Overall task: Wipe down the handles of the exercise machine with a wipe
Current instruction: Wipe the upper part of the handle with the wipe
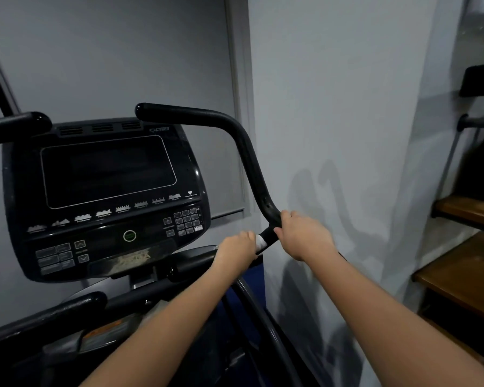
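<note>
The machine's black right handle [246,152] rises from its lower bend and curves left over the console. My right hand [302,233] grips that handle at the bend. Just below it, my left hand [236,248] wraps around the same bar with a white wipe [261,243] under its fingers; only a small edge of the wipe shows between the two hands. The black left handle [17,125] ends at the upper left, with no hand on it.
The dark console [106,196] with its blank screen and keypad sits left of the hands. A pale wall stands close on the right. Wooden shelves [464,272] and another dark machine part [481,79] lie at the far right. Lower black bars [67,308] cross below the console.
</note>
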A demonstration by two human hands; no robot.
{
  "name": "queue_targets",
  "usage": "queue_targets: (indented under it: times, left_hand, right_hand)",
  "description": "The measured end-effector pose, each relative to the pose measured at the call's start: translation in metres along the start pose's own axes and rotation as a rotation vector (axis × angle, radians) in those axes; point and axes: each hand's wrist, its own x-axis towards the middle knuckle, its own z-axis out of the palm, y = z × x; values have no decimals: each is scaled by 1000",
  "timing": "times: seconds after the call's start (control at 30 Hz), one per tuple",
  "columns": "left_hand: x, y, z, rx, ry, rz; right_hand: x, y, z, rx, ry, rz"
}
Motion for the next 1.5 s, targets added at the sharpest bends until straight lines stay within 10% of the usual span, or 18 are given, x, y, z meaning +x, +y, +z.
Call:
queue_targets:
  times: [0.17,0.37,0.77,1.23,1.5]
  left_hand:
    - [18,-32,-25,-575,-461,-94]
    - [-36,-99,-22,-729,-621,-186]
    - [-85,-53,19,239,224,-46]
    - [-17,-29,-18,-307,-177,-108]
    - [-93,-77,-19,-123,0,-48]
  right_hand:
    - [1,1,-2,41,-47,7]
    - [0,2,-2,78,-53,10]
    - [-4,-1,-2,10,-21,15]
    - [-1,1,-3,37,-44,2]
    - [-7,-1,-14,184,-81,61]
